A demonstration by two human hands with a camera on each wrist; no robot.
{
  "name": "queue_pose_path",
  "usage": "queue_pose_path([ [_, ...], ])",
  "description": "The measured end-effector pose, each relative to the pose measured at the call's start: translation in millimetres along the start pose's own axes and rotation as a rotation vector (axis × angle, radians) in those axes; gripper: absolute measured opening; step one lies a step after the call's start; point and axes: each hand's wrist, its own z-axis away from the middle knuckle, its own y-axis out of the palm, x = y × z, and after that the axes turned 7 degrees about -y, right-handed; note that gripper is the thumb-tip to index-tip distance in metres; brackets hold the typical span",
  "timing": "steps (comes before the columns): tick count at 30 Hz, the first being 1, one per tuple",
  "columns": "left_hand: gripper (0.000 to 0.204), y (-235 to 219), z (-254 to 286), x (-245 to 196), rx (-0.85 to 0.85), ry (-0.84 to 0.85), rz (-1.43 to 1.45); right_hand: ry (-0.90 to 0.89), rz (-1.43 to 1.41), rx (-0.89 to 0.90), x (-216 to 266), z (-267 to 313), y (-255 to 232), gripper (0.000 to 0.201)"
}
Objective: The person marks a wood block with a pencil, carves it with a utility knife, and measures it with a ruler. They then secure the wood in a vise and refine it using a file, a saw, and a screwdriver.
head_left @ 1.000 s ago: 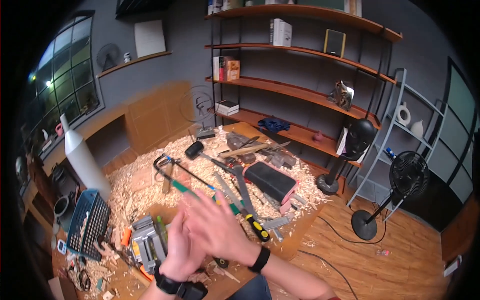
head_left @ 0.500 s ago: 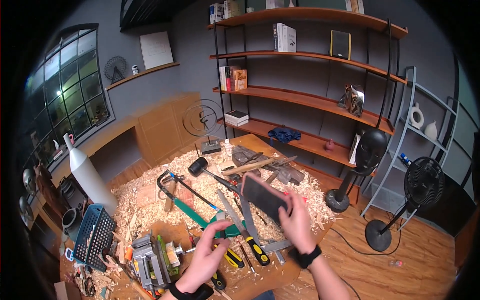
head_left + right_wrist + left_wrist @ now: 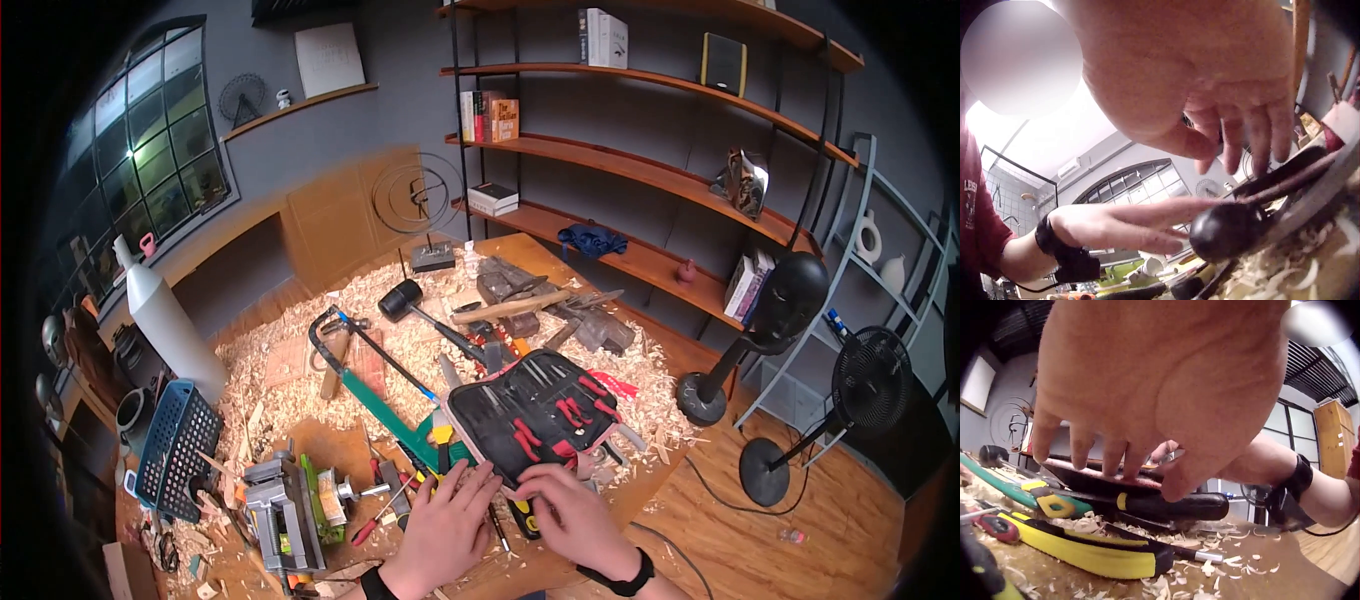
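An unfolded black tool case with pink edging lies on the wood shavings, with several red-handled tools in its pockets. My left hand rests its nearly straight fingers along the case's near edge; in the left wrist view, the fingertips of that hand touch the pink edging. At the case's near right corner is my right hand, its fingers loosely bent. The right wrist view shows nothing held in this hand; whether it touches the case cannot be told. A yellow-and-black handle lies partly under the hands.
Left of the hands stand a grey vise and a blue basket. A green-handled saw, a black mallet and a red screwdriver lie on the table. Beyond the table's right side are a head-shaped stand and a fan.
The case, folded and lifted by my right hand half a second ago, now lies unfolded with its tools showing. My left hand has moved right to its edge, and my right hand has come lower and nearer.
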Motion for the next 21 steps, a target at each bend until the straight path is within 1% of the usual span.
queue_pose_path([
  [1, 0.064, 2.2, 1.6, 0.9, 0.006, -0.014, 0.007, 0.003, -0.006, 0.015, -7.2, -1.4, -5.1, 0.02],
  [3, 0.065, 5.9, 3.0, 1.8, 0.013, -0.012, -0.005, -0.027, 0.272, -0.014, -26.2, -6.7, -18.0, 0.016],
  [4, 0.065, 6.8, 3.3, 1.4, 0.016, -0.024, 0.003, 0.009, 0.321, -0.043, -32.9, -12.0, -18.9, 0.012],
  [7, 0.066, 7.7, 2.6, -1.2, 0.016, -0.033, 0.018, 0.047, 0.337, -0.01, -36.7, -34.4, -14.2, 0.012],
  [8, 0.066, 7.4, 2.5, -1.0, 0.024, -0.03, 0.003, 0.025, 0.417, -0.013, -40.0, -40.3, -6.7, 0.014],
  [9, 0.067, 7.2, 2.2, -0.6, 0.031, -0.027, -0.013, 0.022, 0.415, -0.008, -43.6, -46.0, -2.1, 0.014],
  [11, 0.067, 7.7, 2.6, 0.0, 0.04, -0.032, -0.011, 0.043, 0.551, 0.081, -48.1, -54.5, 4.8, 0.02],
  [13, 0.067, 5.8, 1.8, 0.0, 0.044, -0.042, -0.008, 0.054, 0.561, 0.105, -48.1, -58.6, 6.6, 0.023],
  [15, 0.068, -0.5, 0.6, -1.9, 0.074, -0.022, -0.012, 0.121, 0.482, 0.08, -46.6, -59.8, 6.9, 0.022],
  [16, 0.068, -1.7, 0.5, -2.0, 0.074, -0.028, -0.005, 0.12, 0.484, 0.088, -47.2, -61.3, 7.7, 0.022],
  [18, 0.069, -2.6, 0.4, -2.3, 0.082, -0.022, -0.001, 0.185, 0.516, 0.052, -47.7, -64.3, 8.6, 0.019],
  [21, 0.069, -3.3, -0.2, -1.4, 0.093, -0.018, -0.014, 0.169, 0.54, 0.079, -58.2, -66.7, 8.8, 0.017],
])
